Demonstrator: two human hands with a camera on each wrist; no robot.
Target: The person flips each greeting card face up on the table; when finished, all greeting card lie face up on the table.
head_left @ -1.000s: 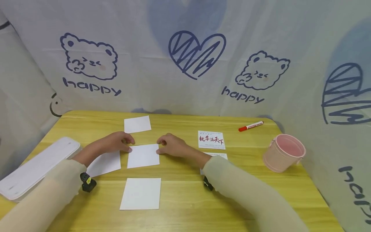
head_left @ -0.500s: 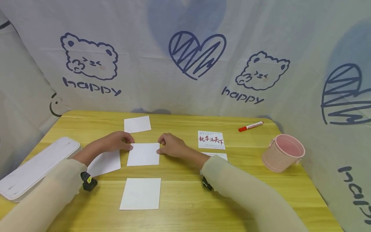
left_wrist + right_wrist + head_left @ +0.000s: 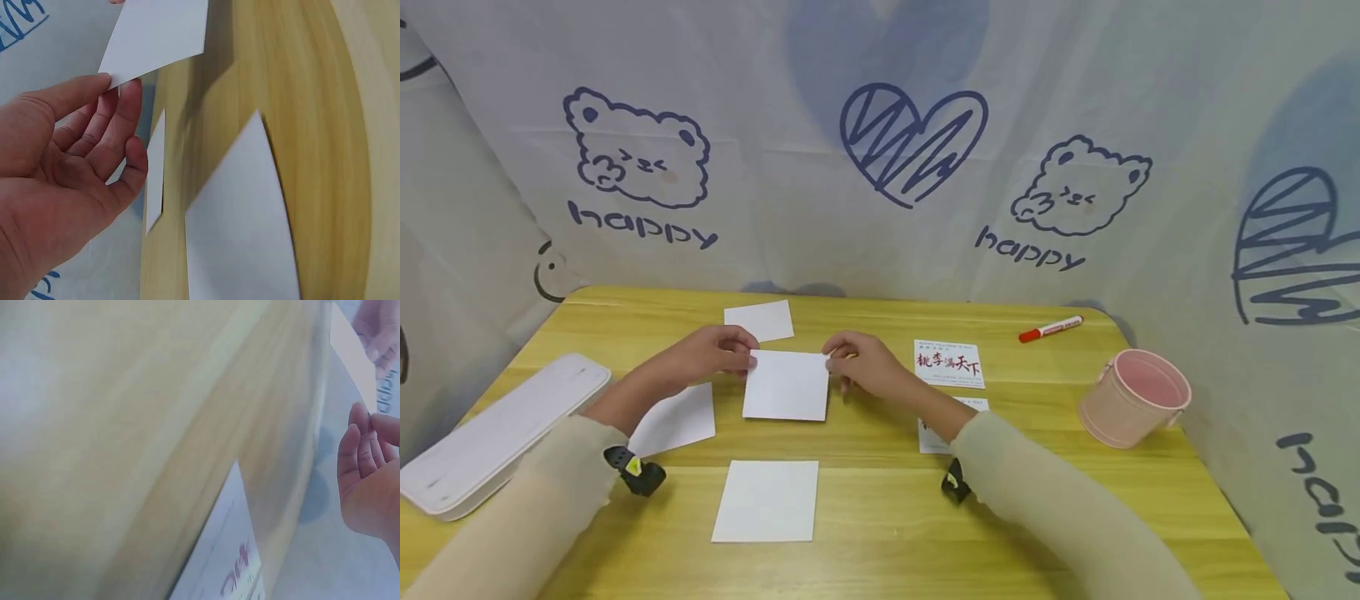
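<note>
Above the table centre: I see a blank white card (image 3: 786,385) lifted off the yellow wooden table (image 3: 880,500), held by its two far corners and hanging tilted toward me.
Left hand (image 3: 711,354): thumb and fingers pinch the card's far left corner; the left wrist view shows the thumb on top and the fingertips (image 3: 128,94) beneath the corner.
Right hand (image 3: 865,362): fingers curled onto the far right corner; the right wrist view shows the fingertips (image 3: 362,422) at the card's edge, though I cannot tell how firm that contact is.
Near neighbours: one blank sheet (image 3: 676,421) lies left of the raised card, another (image 3: 766,500) lies nearer to me, and a third (image 3: 760,319) lies farther away.
Right side: a printed card with red characters (image 3: 949,363), a second printed card (image 3: 936,429) partly under the right forearm, a red marker (image 3: 1049,327) and a pink bucket (image 3: 1135,408).
Left edge: a flat white case (image 3: 497,433).
Risk, slipping: I judge both holds slight, at the corners only; if one releases, the card would swing or drop onto the sheets below.
Risk, creasing: uneven pull between the hands could bend the thin card.
Risk, disturbance: the sleeves rest close to the flat sheets, so a forearm sweep could shift them.
</note>
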